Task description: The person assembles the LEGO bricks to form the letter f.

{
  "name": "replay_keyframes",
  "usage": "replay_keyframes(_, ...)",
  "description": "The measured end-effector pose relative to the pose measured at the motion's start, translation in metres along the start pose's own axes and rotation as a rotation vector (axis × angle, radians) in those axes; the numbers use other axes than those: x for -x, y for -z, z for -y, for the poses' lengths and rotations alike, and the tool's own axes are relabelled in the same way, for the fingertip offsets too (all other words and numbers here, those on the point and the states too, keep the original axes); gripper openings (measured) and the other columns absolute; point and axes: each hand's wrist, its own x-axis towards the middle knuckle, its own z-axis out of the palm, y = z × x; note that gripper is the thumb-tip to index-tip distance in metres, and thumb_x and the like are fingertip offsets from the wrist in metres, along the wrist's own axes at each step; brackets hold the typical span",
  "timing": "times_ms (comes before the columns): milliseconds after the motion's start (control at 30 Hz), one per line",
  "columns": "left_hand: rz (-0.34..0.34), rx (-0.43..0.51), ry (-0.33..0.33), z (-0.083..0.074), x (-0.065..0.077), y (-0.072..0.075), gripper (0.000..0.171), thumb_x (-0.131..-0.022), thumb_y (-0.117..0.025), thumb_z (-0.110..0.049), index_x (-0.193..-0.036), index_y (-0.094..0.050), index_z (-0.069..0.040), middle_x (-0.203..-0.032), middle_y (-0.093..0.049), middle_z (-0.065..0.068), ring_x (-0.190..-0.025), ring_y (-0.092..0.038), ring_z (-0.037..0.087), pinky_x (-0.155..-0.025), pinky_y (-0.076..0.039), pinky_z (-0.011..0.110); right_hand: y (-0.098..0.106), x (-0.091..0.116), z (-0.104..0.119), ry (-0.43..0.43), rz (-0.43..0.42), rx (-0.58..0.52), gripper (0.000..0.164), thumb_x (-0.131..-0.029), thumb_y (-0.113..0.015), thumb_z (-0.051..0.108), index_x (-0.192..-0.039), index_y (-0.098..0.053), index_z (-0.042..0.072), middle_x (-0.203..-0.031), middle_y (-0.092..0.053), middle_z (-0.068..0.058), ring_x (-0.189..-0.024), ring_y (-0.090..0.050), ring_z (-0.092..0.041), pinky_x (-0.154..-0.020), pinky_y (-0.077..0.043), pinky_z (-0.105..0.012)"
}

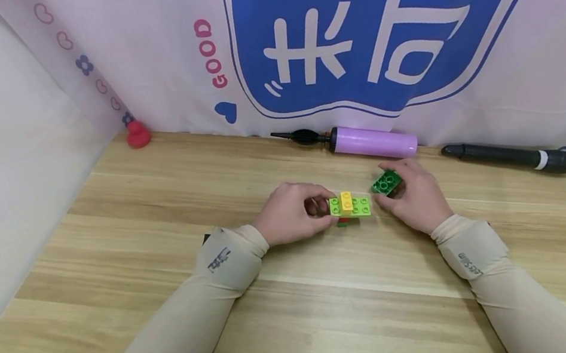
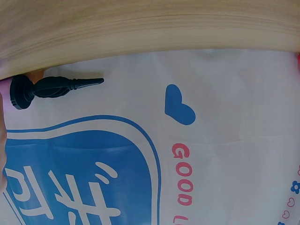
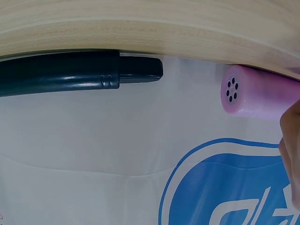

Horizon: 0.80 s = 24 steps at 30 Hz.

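Observation:
My left hand (image 1: pixel 293 212) pinches a small stack of toy building bricks at its left end. The stack has a light green brick (image 1: pixel 362 206) with a small yellow brick (image 1: pixel 346 201) on top; bits of red and green show underneath. To the right, my right hand (image 1: pixel 417 197) holds a dark green brick (image 1: pixel 386 183) between thumb and fingers, tilted so its hollow underside seems to face the camera. A narrow gap separates it from the stack. Each wrist view catches only an edge of a hand, with no bricks visible.
A purple hand pump (image 1: pixel 376 141) with a black nozzle lies along the back of the wooden table (image 1: pixel 303 318). Right of it is a black rod-like tool (image 1: pixel 514 157) with a white band. A red rubber duck (image 1: pixel 138 135) sits at the back left corner. A printed cloth hangs behind.

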Motion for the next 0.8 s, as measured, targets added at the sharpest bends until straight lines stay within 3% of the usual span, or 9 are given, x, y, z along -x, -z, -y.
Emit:
replay_keyframes(133,-0.001,0.000,-0.001,0.0002,0.0000,-0.0003,0.036,-0.090,-0.085,-0.029,-0.123,-0.079,-0.014,-0.092,-0.074,-0.007,-0.082,-0.068,0.007,-0.077,-0.057,0.022,-0.0008,-0.0005,-0.0002,0.009,-0.052,-0.017,0.066,-0.088,-0.082,0.013,-0.147,-0.057,-0.001,-0.134,-0.057,-0.024,-0.093,-0.061,-0.036,-0.083,-0.048,-0.047)
replay_keyframes(367,-0.002,0.001,0.001,0.0003,0.0000,-0.0005,0.037,-0.090,-0.085,-0.029,-0.123,-0.079,-0.013,-0.093,-0.074,-0.007,-0.083,-0.068,0.007,-0.077,-0.057,0.022,-0.0007,-0.0004,0.0004,0.018,-0.101,-0.072,0.064,-0.086,-0.081,0.002,-0.144,-0.055,-0.003,-0.138,-0.057,-0.027,-0.119,-0.060,-0.045,-0.106,-0.048,-0.062)
replay_keyframes(500,-0.001,0.002,0.002,0.0001,0.0000,-0.0004,0.037,-0.090,-0.085,-0.029,-0.123,-0.079,-0.013,-0.092,-0.074,-0.007,-0.083,-0.068,0.008,-0.077,-0.057,0.023,-0.0012,0.0006,0.0006,0.007,-0.113,-0.101,0.057,-0.086,-0.079,-0.002,-0.138,-0.055,-0.003,-0.128,-0.061,-0.025,-0.109,-0.065,-0.042,-0.094,-0.057,-0.057)
replay_keyframes(567,-0.002,0.003,0.000,0.0002,-0.0002,-0.0005,0.036,-0.090,-0.085,-0.029,-0.123,-0.079,-0.013,-0.092,-0.074,-0.007,-0.083,-0.069,0.008,-0.077,-0.057,0.023,-0.0015,0.0010,0.0004,0.012,-0.129,-0.107,0.055,-0.086,-0.079,-0.003,-0.136,-0.056,-0.002,-0.123,-0.064,-0.024,-0.100,-0.068,-0.040,-0.087,-0.060,-0.050)
replay_keyframes(633,-0.002,0.005,-0.001,0.0004,-0.0004,-0.0006,0.036,-0.090,-0.085,-0.029,-0.123,-0.079,-0.013,-0.092,-0.074,-0.007,-0.083,-0.069,0.009,-0.077,-0.057,0.023,-0.0019,0.0011,-0.0005,0.026,-0.151,-0.111,0.054,-0.085,-0.080,-0.003,-0.135,-0.058,-0.001,-0.120,-0.066,-0.022,-0.091,-0.071,-0.038,-0.080,-0.061,-0.035)
replay_keyframes(733,0.000,0.006,-0.002,0.0008,-0.0008,-0.0007,0.036,-0.090,-0.085,-0.029,-0.123,-0.079,-0.013,-0.092,-0.074,-0.007,-0.083,-0.069,0.009,-0.077,-0.057,0.023,-0.0026,0.0009,-0.0015,0.064,-0.192,-0.126,0.051,-0.084,-0.080,-0.005,-0.131,-0.063,0.000,-0.119,-0.066,-0.021,-0.087,-0.073,-0.036,-0.073,-0.053,-0.011)
replay_keyframes(800,0.001,0.005,-0.002,0.0010,-0.0009,-0.0007,0.036,-0.091,-0.085,-0.029,-0.123,-0.079,-0.013,-0.092,-0.074,-0.007,-0.083,-0.069,0.009,-0.077,-0.057,0.023,-0.0031,0.0004,-0.0021,0.092,-0.219,-0.147,0.046,-0.084,-0.080,-0.007,-0.127,-0.066,-0.001,-0.120,-0.066,-0.021,-0.091,-0.073,-0.035,-0.073,-0.047,-0.001)
